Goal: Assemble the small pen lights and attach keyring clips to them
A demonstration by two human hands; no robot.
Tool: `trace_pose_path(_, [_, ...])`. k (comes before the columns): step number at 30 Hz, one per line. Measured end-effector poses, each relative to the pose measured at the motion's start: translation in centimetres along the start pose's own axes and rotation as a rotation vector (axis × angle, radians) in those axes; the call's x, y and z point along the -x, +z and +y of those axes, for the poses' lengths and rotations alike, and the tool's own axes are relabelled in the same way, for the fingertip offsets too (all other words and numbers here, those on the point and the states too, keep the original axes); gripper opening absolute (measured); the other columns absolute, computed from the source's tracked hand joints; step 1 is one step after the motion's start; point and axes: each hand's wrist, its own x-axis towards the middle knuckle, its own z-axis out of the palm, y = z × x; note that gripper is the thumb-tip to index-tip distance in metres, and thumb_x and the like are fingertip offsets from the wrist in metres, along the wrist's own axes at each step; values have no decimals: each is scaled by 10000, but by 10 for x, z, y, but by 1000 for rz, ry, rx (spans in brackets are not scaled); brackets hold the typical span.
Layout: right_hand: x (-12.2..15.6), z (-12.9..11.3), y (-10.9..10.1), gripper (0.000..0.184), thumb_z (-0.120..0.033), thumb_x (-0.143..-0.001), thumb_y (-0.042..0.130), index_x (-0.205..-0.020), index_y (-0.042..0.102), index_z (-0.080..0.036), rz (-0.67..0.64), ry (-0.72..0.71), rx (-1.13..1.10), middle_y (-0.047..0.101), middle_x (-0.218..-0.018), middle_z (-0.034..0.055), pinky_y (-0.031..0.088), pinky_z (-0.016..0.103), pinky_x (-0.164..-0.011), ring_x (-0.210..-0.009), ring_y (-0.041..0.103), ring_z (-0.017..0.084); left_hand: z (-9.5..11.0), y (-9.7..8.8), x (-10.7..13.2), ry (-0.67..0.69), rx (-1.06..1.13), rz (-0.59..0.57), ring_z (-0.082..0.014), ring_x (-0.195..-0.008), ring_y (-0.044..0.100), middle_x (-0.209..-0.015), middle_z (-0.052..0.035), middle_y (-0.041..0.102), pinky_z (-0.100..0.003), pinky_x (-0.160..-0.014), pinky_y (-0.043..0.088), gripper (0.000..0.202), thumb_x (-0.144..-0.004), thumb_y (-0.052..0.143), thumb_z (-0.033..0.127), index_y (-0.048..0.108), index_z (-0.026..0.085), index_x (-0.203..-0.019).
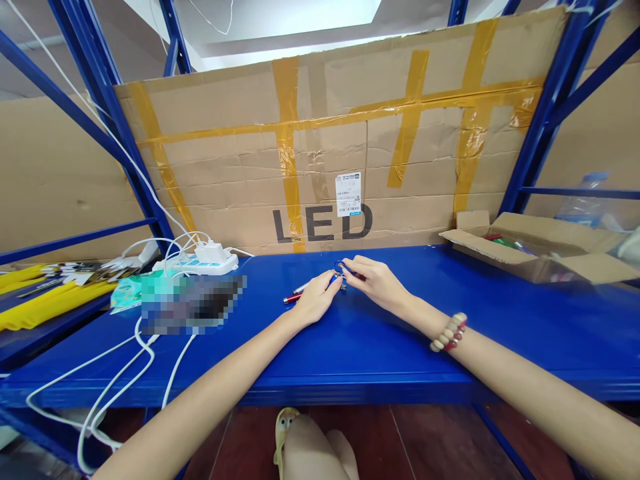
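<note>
My left hand [316, 298] is closed, its thumb and fingers meeting near the middle of the blue shelf top [400, 347]. From its left side stick out the ends of a slim shiny red metal tube [292, 299] and a silver one [301, 288]; the rest of them is hidden under the hand. My right hand [374, 279] faces it, fingertips pinching a thin dark-blue loop [338, 265]. Between both sets of fingertips a small metal fitting [343, 285] shows, too small to make out clearly.
At left are a white power strip [210, 260] with plugs and cables, a green packet [131, 290] and a blurred patch. Yellow bundles [60, 303] lie farther left. An open cardboard box [540, 263] stands right. Taped cardboard [225, 180] closes off the back.
</note>
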Motion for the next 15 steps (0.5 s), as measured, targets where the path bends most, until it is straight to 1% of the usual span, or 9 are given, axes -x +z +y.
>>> trace_pose_path(5, [-1,-2,1,329,-344,-923,370,-945,618,-129,-51,-8,-20,532,-699,39,396,222,-584,-607,488,109,-3,0,-1,-20,-1,-2,-156,-769,506,-776,-31,559,-277,-761,396,314,-888,317,381,461,157,-722])
trace_pose_path(8, [-2,-2,2,337,-357,-922,366,-930,621,-137,-51,7,-28,536,-701,41,400,226,-592,-616,494,113,-3,0,0,-13,25,11,-144,-735,490,-740,-22,536,-263,-735,387,331,-892,303,394,439,159,-703])
trace_pose_path(13, [-1,1,3,350,-363,-921,363,-924,628,-134,-56,34,-34,532,-698,42,401,234,-589,-614,497,118,-1,-1,1,-72,30,77,-119,-662,447,-703,-7,514,-238,-653,363,336,-896,299,403,413,165,-687])
trace_pose_path(15, [-1,2,3,347,-363,-920,369,-954,625,-131,-73,53,-24,538,-707,45,404,244,-599,-626,503,126,0,-1,1,-99,7,103,-116,-652,447,-691,1,514,-233,-639,360,329,-894,316,406,414,168,-689])
